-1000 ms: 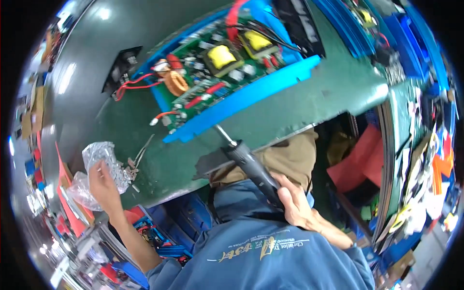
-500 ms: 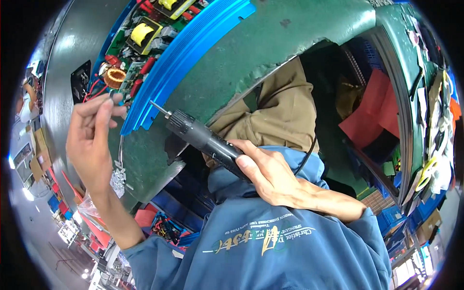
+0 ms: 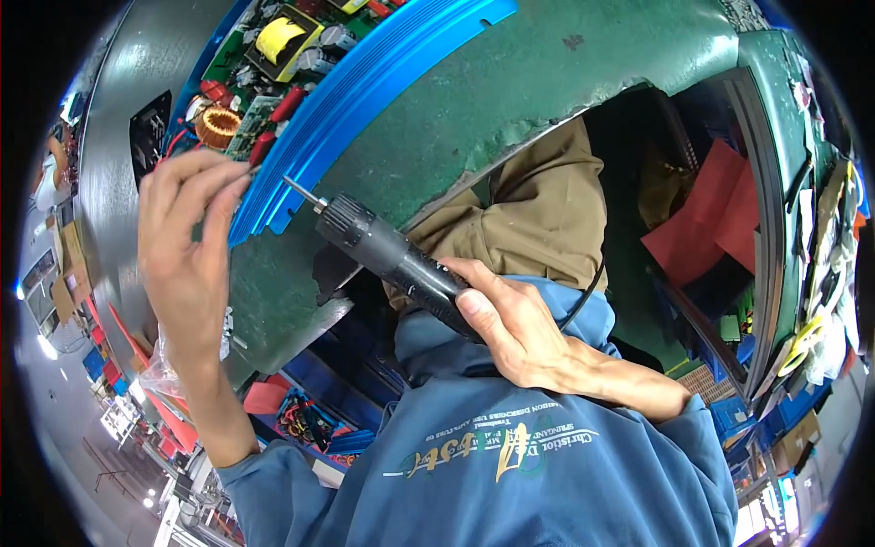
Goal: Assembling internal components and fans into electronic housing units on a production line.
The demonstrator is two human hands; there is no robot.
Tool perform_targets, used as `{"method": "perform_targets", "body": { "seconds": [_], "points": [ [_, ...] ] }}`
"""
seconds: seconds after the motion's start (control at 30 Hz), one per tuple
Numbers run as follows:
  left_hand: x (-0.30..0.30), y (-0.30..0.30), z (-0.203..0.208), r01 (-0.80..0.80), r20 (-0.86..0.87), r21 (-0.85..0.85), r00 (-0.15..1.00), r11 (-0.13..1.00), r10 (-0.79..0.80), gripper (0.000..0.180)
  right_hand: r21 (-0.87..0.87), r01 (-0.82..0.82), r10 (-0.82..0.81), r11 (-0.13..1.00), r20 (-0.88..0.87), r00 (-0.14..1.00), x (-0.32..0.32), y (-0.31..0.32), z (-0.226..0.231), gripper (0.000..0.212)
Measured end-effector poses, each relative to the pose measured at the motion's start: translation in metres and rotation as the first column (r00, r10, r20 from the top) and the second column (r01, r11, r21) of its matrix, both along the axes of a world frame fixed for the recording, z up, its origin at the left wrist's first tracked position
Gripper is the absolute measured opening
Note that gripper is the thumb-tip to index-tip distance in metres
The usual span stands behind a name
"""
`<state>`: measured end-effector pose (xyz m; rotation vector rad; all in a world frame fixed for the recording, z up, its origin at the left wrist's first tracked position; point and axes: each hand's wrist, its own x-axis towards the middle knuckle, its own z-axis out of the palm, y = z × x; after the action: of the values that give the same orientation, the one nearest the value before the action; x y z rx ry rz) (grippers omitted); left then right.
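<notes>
My right hand is wrapped round the rear of a black electric screwdriver. Its thin metal bit points up and left toward a long blue ribbed metal housing. Inside the housing sits a green circuit board carrying a yellow-wrapped transformer, a copper-wound ring coil and several red parts. At the housing's near left end, my left hand has thumb and fingertips pinched together beside the board. Whatever small thing they hold, if any, cannot be made out.
Housing and board rest on a green bench with a worn, ragged front edge. A black plate lies beyond the housing, near red wires. Clear plastic and small metal pieces lie left of my forearm. Red sheets hang at the right.
My left hand has moved a little right and its fingertips have come down against the housing's end. The screwdriver has stayed nearly in place. The view has shifted slightly.
</notes>
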<state>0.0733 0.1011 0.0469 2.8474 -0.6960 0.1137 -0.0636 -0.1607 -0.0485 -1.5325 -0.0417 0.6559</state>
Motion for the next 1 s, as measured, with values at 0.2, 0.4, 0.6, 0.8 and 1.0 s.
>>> {"method": "perform_targets", "body": {
  "seconds": [0.2,0.4,0.6,0.8,1.0],
  "points": [
    [0.011,0.001,0.006,0.060,0.121,0.053,0.990,0.997,-0.066,0.011,0.341,-0.023,0.143,0.940,-0.333,0.932,-0.001,-0.003,0.004,0.064],
    [0.013,0.005,0.003,0.049,-0.096,-0.103,0.994,0.993,-0.059,0.013,0.276,0.013,0.093,0.961,-0.369,0.925,-0.010,0.000,0.008,0.071],
    [0.020,0.008,0.009,0.129,-0.114,-0.085,0.984,0.988,-0.138,0.011,0.220,0.008,0.084,0.975,-0.409,0.909,-0.008,0.004,0.017,0.080],
    [0.025,0.001,0.012,0.111,-0.153,-0.037,0.982,0.993,-0.115,0.008,0.213,0.013,0.079,0.977,-0.419,0.905,-0.004,0.009,0.020,0.083],
    [0.022,0.002,0.008,0.030,-0.241,-0.101,0.969,0.994,-0.054,0.008,0.390,0.076,0.157,0.918,-0.531,0.832,-0.009,0.005,0.009,0.084]
  ]
}}
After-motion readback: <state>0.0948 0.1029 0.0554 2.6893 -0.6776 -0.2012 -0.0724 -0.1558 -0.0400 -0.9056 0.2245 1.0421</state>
